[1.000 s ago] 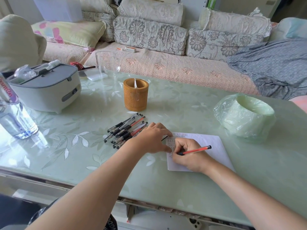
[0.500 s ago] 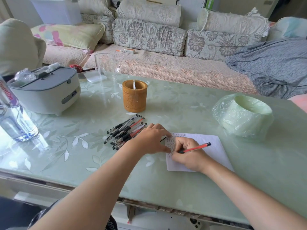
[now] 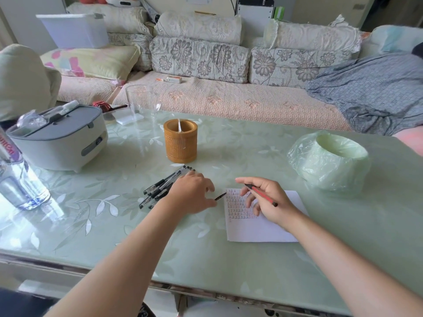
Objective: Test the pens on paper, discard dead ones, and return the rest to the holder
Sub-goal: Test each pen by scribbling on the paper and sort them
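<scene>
My right hand (image 3: pixel 269 202) is raised just above the white paper (image 3: pixel 263 229) and grips a red pen (image 3: pixel 261 194) between thumb and fingers, with the index finger stretched left. Rows of red marks cover the paper's top left. My left hand (image 3: pixel 192 194) lies on the table beside the paper. Its curled fingers pinch a short black piece (image 3: pixel 220 197) that looks like a pen cap. Under and left of that hand lies a pile of several black pens (image 3: pixel 160 187). The brown round holder (image 3: pixel 180 140) stands behind them.
A small bin lined with a green bag (image 3: pixel 329 161) sits at the right of the table. A grey box-shaped appliance (image 3: pixel 61 138), a water bottle (image 3: pixel 16 177) and a clear glass (image 3: pixel 142 101) stand at the left. A sofa runs behind the table.
My right hand has lifted off the paper and swung the red pen up, its tip now off the sheet. My left hand slid slightly left, off the paper's edge.
</scene>
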The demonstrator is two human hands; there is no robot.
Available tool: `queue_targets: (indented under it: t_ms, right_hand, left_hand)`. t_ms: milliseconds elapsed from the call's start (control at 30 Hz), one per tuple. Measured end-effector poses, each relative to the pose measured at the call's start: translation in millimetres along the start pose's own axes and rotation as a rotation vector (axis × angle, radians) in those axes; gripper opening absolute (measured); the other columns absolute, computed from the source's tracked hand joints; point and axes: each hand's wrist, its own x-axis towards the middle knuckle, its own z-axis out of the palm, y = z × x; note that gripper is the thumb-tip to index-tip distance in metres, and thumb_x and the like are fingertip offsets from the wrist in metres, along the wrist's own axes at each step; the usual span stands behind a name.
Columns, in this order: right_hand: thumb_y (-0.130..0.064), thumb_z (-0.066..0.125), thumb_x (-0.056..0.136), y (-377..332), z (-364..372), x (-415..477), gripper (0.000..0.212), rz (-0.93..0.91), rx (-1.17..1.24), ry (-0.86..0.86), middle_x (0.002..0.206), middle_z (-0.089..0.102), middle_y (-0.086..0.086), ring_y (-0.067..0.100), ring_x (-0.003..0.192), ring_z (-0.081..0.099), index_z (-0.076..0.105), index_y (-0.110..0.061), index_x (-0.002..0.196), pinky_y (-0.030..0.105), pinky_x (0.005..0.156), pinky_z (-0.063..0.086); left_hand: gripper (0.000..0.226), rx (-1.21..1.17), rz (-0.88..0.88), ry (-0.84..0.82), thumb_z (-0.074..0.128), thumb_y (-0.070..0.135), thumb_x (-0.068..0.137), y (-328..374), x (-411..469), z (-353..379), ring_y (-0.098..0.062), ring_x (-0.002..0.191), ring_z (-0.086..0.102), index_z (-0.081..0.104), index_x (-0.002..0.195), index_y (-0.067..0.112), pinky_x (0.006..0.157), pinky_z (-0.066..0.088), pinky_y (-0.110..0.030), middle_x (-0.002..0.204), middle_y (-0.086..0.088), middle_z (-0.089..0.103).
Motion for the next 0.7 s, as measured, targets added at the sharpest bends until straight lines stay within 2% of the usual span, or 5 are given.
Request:
queue_targets:
  t_ms: [233, 333, 467, 567, 700]
  right_hand:
    - [0.006, 0.030, 0.099, -5.6, -12.4, 2.3, 0.043, 0.073, 0.285, 0.000, 0.094, 0.056, 0.012, 0.027, 0.065, 0.061, 0.063, -0.011, 0.120, 0.036, 0.052, 0.053]
    - [0.003, 0.050, 0.094, -6.0, -15.0, 4.7, 0.040, -0.028, -0.025, 0.042, 0.091, 0.060, 0.006, 0.021, 0.057, 0.058, 0.057, -0.028, 0.119, 0.029, 0.047, 0.044]
    - [-0.010, 0.071, 0.082, -0.8, -15.5, 10.2, 0.029, -0.085, -0.422, 0.175, 0.085, 0.069, -0.010, 0.008, 0.063, 0.061, 0.066, -0.036, 0.095, 0.028, 0.066, 0.052]
    - [-0.024, 0.071, 0.083, -2.7, -16.5, 7.3, 0.015, -0.079, -0.683, 0.206, 0.087, 0.071, -0.020, -0.001, 0.079, 0.064, 0.071, -0.035, 0.092, 0.022, 0.074, 0.048]
    - [-0.022, 0.068, 0.086, -7.8, -15.0, 2.9, 0.016, -0.114, -0.754, 0.201, 0.092, 0.070, -0.019, 0.002, 0.084, 0.063, 0.072, -0.033, 0.097, 0.020, 0.074, 0.044]
  left_hand:
    - [0.016, -0.064, -0.046, 0.054, 0.057, 0.032, 0.091, 5.5, 5.7, -4.8, -0.015, 0.096, 0.059, 0.069, 0.100, 0.030, 0.077, 0.046, -0.028, 0.096, 0.008, 0.068]
    - [0.015, -0.250, -0.118, 0.051, 0.053, 0.029, 0.093, 9.5, 7.5, -10.6, -0.008, 0.074, 0.059, 0.068, 0.094, 0.030, 0.061, 0.044, -0.025, 0.083, 0.014, 0.069]
    - [0.014, -0.362, -0.103, 0.024, 0.054, 0.028, 0.094, 13.2, 7.6, -8.1, -0.005, 0.060, 0.054, 0.067, 0.088, 0.031, 0.059, 0.043, -0.026, 0.079, 0.016, 0.069]
    - [0.014, -0.374, -0.099, 0.019, 0.054, 0.029, 0.094, 14.2, 8.4, -6.0, -0.004, 0.055, 0.051, 0.064, 0.086, 0.034, 0.056, 0.040, -0.026, 0.077, 0.017, 0.068]
    - [0.012, -0.385, -0.078, 0.016, 0.055, 0.029, 0.093, 19.0, 7.7, -7.0, -0.006, 0.061, 0.056, 0.067, 0.092, 0.032, 0.060, 0.045, -0.027, 0.077, 0.019, 0.068]
